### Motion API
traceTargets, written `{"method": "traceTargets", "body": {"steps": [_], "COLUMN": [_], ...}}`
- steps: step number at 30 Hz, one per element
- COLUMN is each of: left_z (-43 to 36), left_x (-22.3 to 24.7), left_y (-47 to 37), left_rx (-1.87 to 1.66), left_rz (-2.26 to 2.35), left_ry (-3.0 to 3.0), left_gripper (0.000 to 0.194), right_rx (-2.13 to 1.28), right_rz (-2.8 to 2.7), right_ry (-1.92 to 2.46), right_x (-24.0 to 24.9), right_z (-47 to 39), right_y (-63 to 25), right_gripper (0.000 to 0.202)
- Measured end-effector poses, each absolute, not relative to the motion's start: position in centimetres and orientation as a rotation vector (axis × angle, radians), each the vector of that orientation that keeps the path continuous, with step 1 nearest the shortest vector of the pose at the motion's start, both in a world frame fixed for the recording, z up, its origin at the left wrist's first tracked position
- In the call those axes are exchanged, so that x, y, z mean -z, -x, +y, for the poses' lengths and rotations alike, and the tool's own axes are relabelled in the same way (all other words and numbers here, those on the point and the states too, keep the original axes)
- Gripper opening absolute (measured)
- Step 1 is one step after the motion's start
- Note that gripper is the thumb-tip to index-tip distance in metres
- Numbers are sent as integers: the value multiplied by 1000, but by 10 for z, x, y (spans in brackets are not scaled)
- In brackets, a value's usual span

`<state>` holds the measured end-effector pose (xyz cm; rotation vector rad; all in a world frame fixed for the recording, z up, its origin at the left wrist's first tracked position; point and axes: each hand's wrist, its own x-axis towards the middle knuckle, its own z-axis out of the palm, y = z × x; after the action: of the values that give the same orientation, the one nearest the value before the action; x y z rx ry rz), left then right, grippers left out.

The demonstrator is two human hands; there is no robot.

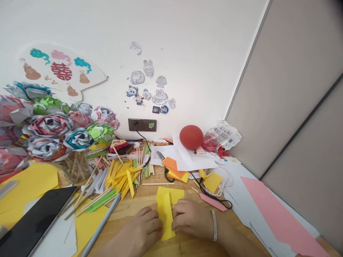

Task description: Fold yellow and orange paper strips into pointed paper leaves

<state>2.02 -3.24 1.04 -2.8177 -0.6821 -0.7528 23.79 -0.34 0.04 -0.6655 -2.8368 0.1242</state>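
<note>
Flowers [50, 125] stand far left, phone [36, 223] near left, balloon [191, 137] far right on paper [187, 159].

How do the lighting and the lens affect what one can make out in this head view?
Head view: soft, fairly even light on the wall; top right corner darkened; phone seemingly stretched near the edge; print on the note too small and soft to read.

Beyond the hands rises a plain white wall [198, 71], dotted with stickers; to their right stands a flat grey-beige panel [289, 89], and under them spreads a light-brown wooden tabletop [125, 210].
</note>
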Motion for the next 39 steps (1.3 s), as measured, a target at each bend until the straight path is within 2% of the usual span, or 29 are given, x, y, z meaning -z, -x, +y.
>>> {"method": "traceTargets", "body": {"steps": [7,11,20,26,32,39], "left_z": [-30,-29,-30,-25,-21,-18], "left_x": [-15,-18,-17,-12,-8,-1], "left_y": [-14,-10,-11,-9,-7,-9], "left_rx": [738,752,759,808,762,846], "left_rz": [-850,-892,-942,-950,-989,-1066], "left_ry": [3109,3199,3259,3328,3412,3439], "left_gripper": [27,20,19,21,20,16], "right_rx": [-280,-388,-369,-453,-423,-479], "right_rz": [-2831,-2785,-2758,-2652,-2626,-2650], "right_ry": [663,700,681,702,647,656], "right_x": [2,-6,11,-1,13,23], "right_z": [-1,-1,5,1,5,6], "right_y": [-240,-242,-240,-243,-240,-235], "right_gripper": [8,15,7,17,8,10]}}
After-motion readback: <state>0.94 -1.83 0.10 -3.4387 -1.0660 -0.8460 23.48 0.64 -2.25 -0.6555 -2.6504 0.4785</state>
